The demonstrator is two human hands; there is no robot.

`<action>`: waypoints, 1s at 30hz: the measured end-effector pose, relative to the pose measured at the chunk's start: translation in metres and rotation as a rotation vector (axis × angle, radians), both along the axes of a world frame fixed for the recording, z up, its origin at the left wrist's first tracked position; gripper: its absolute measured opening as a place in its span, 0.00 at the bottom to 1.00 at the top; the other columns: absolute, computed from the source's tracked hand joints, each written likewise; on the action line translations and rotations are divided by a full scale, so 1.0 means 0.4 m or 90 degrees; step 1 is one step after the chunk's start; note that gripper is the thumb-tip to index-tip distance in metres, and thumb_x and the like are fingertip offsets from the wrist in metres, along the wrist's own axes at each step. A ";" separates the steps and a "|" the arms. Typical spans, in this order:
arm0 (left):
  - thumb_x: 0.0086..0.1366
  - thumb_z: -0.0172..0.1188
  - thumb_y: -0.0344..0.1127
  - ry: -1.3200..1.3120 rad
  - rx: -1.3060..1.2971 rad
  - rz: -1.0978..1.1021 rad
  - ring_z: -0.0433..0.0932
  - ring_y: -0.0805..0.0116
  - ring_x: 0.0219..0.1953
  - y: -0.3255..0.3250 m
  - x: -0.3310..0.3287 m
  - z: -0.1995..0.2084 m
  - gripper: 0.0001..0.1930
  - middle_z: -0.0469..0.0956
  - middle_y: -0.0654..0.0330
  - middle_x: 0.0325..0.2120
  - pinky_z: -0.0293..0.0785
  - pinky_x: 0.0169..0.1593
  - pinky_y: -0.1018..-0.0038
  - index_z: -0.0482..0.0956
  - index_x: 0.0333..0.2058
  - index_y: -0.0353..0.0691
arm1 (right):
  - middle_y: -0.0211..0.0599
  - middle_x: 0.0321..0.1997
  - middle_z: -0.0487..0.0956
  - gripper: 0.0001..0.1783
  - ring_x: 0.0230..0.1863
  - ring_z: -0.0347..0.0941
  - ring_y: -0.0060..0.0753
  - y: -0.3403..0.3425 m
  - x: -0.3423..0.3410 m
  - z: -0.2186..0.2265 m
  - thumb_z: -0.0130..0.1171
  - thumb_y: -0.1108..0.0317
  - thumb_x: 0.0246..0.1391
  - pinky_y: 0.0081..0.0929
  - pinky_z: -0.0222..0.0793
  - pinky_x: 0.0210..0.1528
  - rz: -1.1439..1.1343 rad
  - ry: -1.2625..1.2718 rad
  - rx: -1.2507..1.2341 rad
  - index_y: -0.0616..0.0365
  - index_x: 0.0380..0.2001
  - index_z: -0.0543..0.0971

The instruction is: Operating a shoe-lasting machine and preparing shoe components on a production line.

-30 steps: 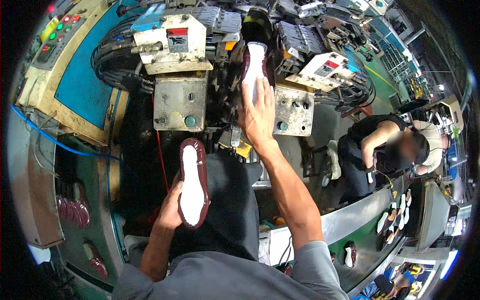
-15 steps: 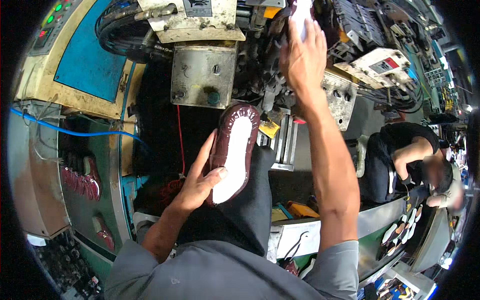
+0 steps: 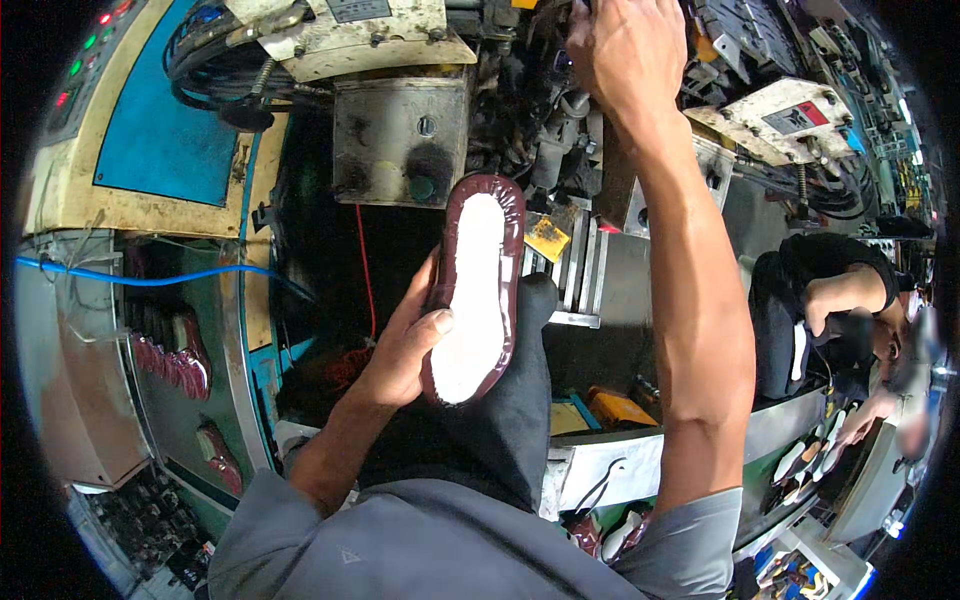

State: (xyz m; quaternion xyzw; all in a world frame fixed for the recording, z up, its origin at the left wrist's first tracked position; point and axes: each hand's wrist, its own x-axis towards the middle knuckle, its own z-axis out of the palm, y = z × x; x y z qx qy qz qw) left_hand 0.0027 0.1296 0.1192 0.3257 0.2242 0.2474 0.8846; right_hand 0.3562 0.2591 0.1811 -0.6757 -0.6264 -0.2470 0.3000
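Low in front of my lap, my left hand (image 3: 400, 350) is closed round the side of a dark red shoe upper (image 3: 512, 300), its thumb on the white insole (image 3: 478, 290). The upper's glossy edge is pleated round the toe, which points away from me, with the insole side facing up. My right hand (image 3: 632, 55) reaches forward to the machine (image 3: 560, 130) at the top edge of the view. Its fingers are bent and partly cut off by the picture's edge. Whatever they touch or hold there is hidden.
Metal boxes (image 3: 400, 140) and hoses stand ahead of me. At left, red shoes (image 3: 170, 360) lie on a green conveyor (image 3: 165, 430) near a blue hose (image 3: 150, 275). A person (image 3: 830, 290) bends over at right, by more shoe parts (image 3: 800, 460). A white-fronted tray (image 3: 610, 470) sits beside my right arm.
My right hand has moved farther forward and its fingers have bent; the white-soled shoe that was under it no longer shows. The held shoe upper has turned more upright and shifted slightly right.
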 end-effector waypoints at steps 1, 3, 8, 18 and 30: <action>0.74 0.57 0.34 0.038 0.016 0.019 0.62 0.60 0.77 -0.007 -0.001 0.010 0.46 0.57 0.49 0.78 0.60 0.78 0.60 0.40 0.82 0.41 | 0.60 0.66 0.76 0.28 0.68 0.71 0.64 -0.008 -0.009 0.017 0.62 0.62 0.65 0.52 0.63 0.75 0.010 0.007 -0.002 0.58 0.67 0.77; 0.74 0.57 0.30 0.070 0.036 0.042 0.62 0.60 0.77 -0.020 -0.008 0.034 0.46 0.57 0.49 0.78 0.60 0.78 0.60 0.40 0.82 0.42 | 0.59 0.66 0.76 0.29 0.68 0.71 0.65 -0.025 -0.033 0.056 0.62 0.61 0.66 0.52 0.63 0.74 0.031 0.019 -0.005 0.58 0.67 0.77; 0.70 0.60 0.18 0.281 0.306 0.082 0.59 0.63 0.78 -0.080 -0.056 0.048 0.49 0.51 0.53 0.81 0.61 0.77 0.63 0.41 0.82 0.42 | 0.69 0.80 0.60 0.47 0.81 0.55 0.70 -0.300 -0.258 0.020 0.73 0.53 0.62 0.56 0.52 0.82 0.181 0.278 -0.033 0.65 0.76 0.65; 0.65 0.65 0.20 0.377 0.533 -0.026 0.63 0.60 0.76 -0.302 -0.173 0.053 0.51 0.58 0.48 0.79 0.60 0.76 0.66 0.46 0.82 0.39 | 0.34 0.64 0.82 0.37 0.62 0.77 0.26 -0.710 -0.478 -0.082 0.76 0.68 0.62 0.31 0.71 0.69 0.290 0.989 -0.212 0.59 0.72 0.74; 0.72 0.68 0.30 0.360 0.422 -0.106 0.68 0.57 0.73 -0.459 -0.190 -0.129 0.45 0.65 0.46 0.75 0.64 0.74 0.66 0.51 0.81 0.41 | 0.56 0.56 0.83 0.25 0.59 0.79 0.55 -1.377 -0.470 -0.476 0.66 0.59 0.69 0.47 0.72 0.66 -0.365 0.537 -0.112 0.67 0.60 0.81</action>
